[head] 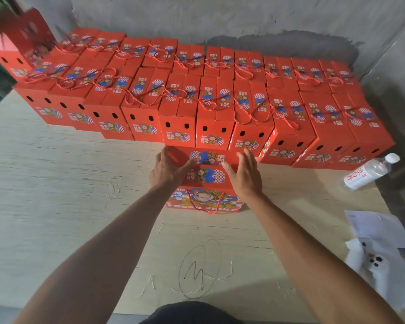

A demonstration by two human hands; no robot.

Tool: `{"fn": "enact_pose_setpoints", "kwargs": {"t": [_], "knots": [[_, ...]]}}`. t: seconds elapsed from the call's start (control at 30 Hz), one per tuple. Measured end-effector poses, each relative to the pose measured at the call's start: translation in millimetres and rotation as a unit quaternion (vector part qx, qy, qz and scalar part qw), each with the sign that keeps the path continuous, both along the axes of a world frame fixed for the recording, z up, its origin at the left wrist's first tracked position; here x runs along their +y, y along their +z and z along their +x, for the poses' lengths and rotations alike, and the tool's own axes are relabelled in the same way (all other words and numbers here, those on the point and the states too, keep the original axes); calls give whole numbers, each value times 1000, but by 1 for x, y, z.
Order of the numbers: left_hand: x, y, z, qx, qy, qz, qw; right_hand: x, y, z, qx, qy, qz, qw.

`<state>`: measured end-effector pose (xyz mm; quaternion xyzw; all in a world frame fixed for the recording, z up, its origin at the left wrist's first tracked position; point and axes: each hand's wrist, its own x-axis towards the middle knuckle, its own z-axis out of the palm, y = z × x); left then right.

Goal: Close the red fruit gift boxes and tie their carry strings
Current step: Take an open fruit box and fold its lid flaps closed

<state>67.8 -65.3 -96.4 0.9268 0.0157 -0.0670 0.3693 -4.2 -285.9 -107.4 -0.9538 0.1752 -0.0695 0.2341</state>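
In front of the rows: the box point(206, 181) stands alone on the floor point(68, 183), just short of the front row of boxes point(197, 108), its printed face toward the camera.
Flaps: the two top flaps look folded down and meet along a seam across the top; whether they are locked I cannot tell.
String: a red string point(207, 202) hangs in a loose loop down the near face, not yet tied.
Left hand point(167, 170): laid flat on the left part of the top, fingers straight and slightly spread, thumb reaching toward the seam.
Right hand point(244, 173): flat on the right part, fingers straight and together, holding nothing.
Risk, flaps: if both palms lift at once, the flaps may spring up, since nothing else seems to hold them.
Risk, string: the hanging loop could snag under the box or be pulled out of its holes by a hard tug.
Risk, row: a push forward would drive the box into the front row and shift it.
Nearby: a water bottle point(369, 171) lies on its side at the right; papers point(379, 230) lie nearer.
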Motion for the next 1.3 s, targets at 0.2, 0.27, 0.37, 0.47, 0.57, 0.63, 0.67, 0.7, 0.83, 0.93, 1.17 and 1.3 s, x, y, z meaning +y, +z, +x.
{"fn": "enact_pose_setpoints", "kwargs": {"t": [0.2, 0.27, 0.37, 0.47, 0.57, 0.63, 0.67, 0.7, 0.83, 0.93, 1.17, 1.3], "knots": [[12, -15, -7, 115, 81, -211, 967, 3, -4, -11, 0, -130, 217, 968], [12, -13, -4, 151, 105, -246, 952, 5, -2, -9, 9, -174, 280, 944], [10, -7, -1, 174, 107, -197, 959, 9, 2, -8, -16, -139, 127, 982], [10, -6, -2, 9, 35, 30, 999, 9, 4, -9, -46, 49, -82, 994], [11, -15, -6, -234, -194, 106, 947, 2, 1, -11, -97, 78, -112, 986], [10, -22, -12, -287, -231, 82, 926, -4, 0, -14, -161, 72, -87, 980], [10, -24, -15, -299, -216, 77, 926, -7, -1, -15, -184, 76, -74, 977], [9, -26, -18, -309, -198, 81, 927, -9, -3, -17, -205, 82, -64, 973], [5, -31, -21, -331, -171, 111, 921, -6, -11, -24, -254, 74, -62, 962], [1, -29, -20, -330, -159, 110, 924, -2, -9, -17, -246, 45, -64, 966], [-4, -28, -11, -310, -140, 83, 937, -4, 0, -4, -201, 36, -83, 975], [-9, -24, 0, -272, -145, 83, 948, -7, 5, 7, -135, 48, -71, 987]]}}
